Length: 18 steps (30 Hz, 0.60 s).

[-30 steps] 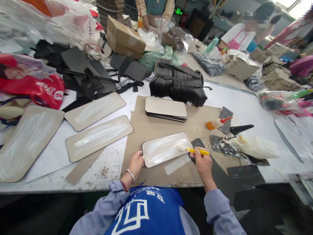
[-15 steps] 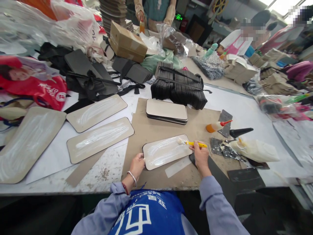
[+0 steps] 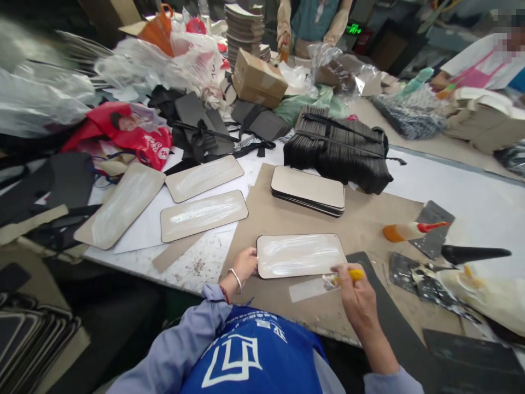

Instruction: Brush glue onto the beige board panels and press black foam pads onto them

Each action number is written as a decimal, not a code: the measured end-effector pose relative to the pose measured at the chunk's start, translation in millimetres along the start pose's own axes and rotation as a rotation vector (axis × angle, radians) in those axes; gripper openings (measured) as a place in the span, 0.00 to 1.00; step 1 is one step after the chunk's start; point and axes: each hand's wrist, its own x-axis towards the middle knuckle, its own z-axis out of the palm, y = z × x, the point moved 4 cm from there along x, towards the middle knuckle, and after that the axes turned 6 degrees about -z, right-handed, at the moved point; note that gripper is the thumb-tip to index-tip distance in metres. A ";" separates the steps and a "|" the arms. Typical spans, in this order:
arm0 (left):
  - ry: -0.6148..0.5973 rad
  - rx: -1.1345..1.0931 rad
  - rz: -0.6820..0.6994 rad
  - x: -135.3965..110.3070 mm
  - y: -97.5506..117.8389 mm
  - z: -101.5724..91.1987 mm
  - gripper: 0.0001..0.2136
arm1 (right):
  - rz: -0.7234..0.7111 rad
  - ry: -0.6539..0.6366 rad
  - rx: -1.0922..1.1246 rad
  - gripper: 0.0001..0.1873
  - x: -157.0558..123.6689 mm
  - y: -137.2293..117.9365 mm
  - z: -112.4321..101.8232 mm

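Observation:
A beige rounded panel (image 3: 301, 255) with a dark edge lies before me, streaked with white paste. Its left end is held between the thumb and fingers of my left hand (image 3: 245, 265). My right hand (image 3: 357, 293) is closed around a yellow-handled brush (image 3: 331, 282), whose pasty bristles sit just below the panel's lower right edge. The right fingertips are close to that corner; whether they touch it I cannot tell. Under the brush is a pale translucent strip (image 3: 309, 288). Behind the panel stands a stack of similar panels (image 3: 307, 185), the top one without paste.
To the left lie paste-streaked panels (image 3: 205, 215). On the right are a glue bottle (image 3: 410, 231) with a red tip, a black-handled tool (image 3: 471, 253) and a paste-smeared bag (image 3: 488, 293). A strapped black bundle (image 3: 336, 143) and a carton (image 3: 259, 79) stand further back. Other people work beyond.
The brush has moved off the panel's face to below its lower right edge. The panel has turned to lie more level, still in my left hand. My view has swung left.

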 end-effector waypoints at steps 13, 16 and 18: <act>0.023 0.031 0.041 -25.1 15.6 12.0 0.07 | -0.619 -0.286 -0.464 0.07 -34.9 -56.8 126.4; -0.019 0.033 0.137 -20.8 7.1 14.9 0.09 | -0.588 -0.198 -0.441 0.11 -22.3 -55.9 113.4; 0.027 0.226 0.311 -18.5 1.6 17.0 0.10 | -0.516 -0.089 -0.375 0.12 -5.1 -50.5 83.2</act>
